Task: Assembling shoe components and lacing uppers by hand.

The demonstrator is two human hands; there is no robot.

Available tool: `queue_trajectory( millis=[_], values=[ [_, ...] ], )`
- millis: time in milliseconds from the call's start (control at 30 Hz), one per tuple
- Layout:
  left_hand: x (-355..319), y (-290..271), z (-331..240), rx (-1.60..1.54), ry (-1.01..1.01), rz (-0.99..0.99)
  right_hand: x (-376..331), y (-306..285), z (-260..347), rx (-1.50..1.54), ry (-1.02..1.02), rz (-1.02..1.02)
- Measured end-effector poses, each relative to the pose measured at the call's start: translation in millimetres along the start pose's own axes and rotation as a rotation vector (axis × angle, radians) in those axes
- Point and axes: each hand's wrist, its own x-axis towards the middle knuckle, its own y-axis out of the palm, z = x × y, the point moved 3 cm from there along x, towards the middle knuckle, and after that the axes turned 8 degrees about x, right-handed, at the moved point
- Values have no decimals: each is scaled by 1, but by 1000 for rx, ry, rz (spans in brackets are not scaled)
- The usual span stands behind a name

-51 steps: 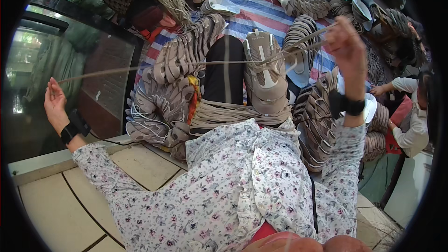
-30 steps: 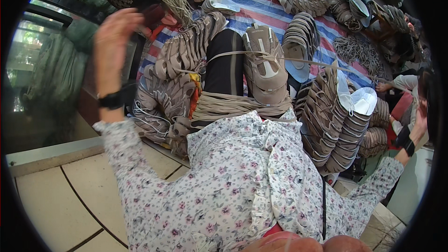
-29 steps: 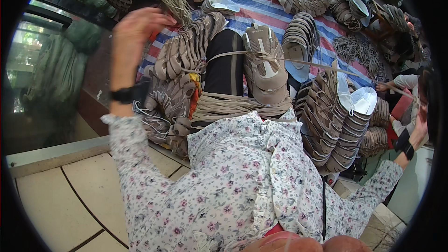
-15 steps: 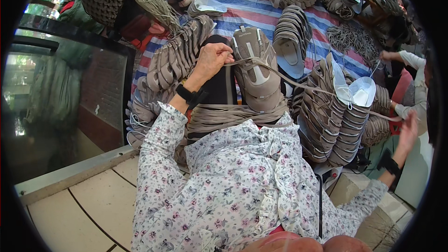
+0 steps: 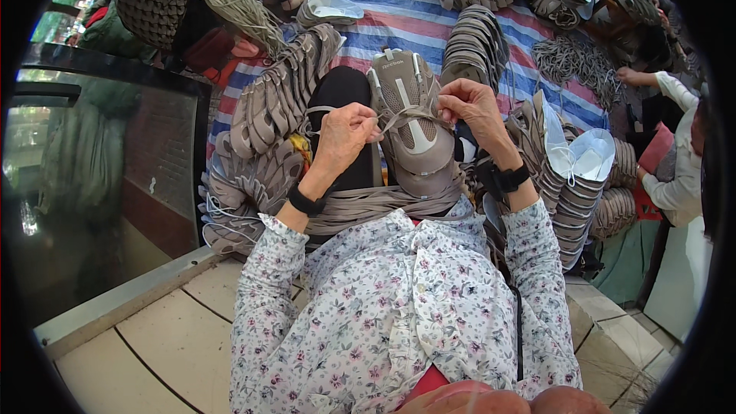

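Note:
A taupe shoe upper with pale overlays and mesh panels lies across my lap, its toe toward me. A flat taupe shoelace crosses it in a loose loop near the middle. My left hand pinches the lace just left of the upper, fingertips closed. On the other side, my right hand pinches the lace between thumb and fingers, close to the upper's right edge. A bundle of taupe laces stretches over my lap below the shoe.
Nested stacks of uppers stand left, right and ahead on a striped sheet. A lace pile lies farther right. A glass door is at left. Another person's arm shows at right.
My right hand has come in from far right, where it drew the lace out long, to the upper's right side. My left hand has shifted slightly down and stays on the lace.

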Motion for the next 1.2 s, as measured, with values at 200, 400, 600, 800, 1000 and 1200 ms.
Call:
queue_trajectory(
  millis=[200,400,600,800,1000,1200],
  values=[
    [-1,1,4,-157,-60,36,3,1,-4,-170,70,23],
    [0,3,-2,-110,-82,36,5,-2,-4,-159,44,2],
    [0,4,0,-203,-90,24,6,10,4,-410,-91,17],
    [-2,7,-2,-158,-87,12,3,45,14,-980,-578,61],
    [-4,10,-4,-81,-78,26,-9,60,47,-1211,-697,81],
    [5,15,0,27,-53,8,13,82,23,-1077,-603,288]
  ],
)
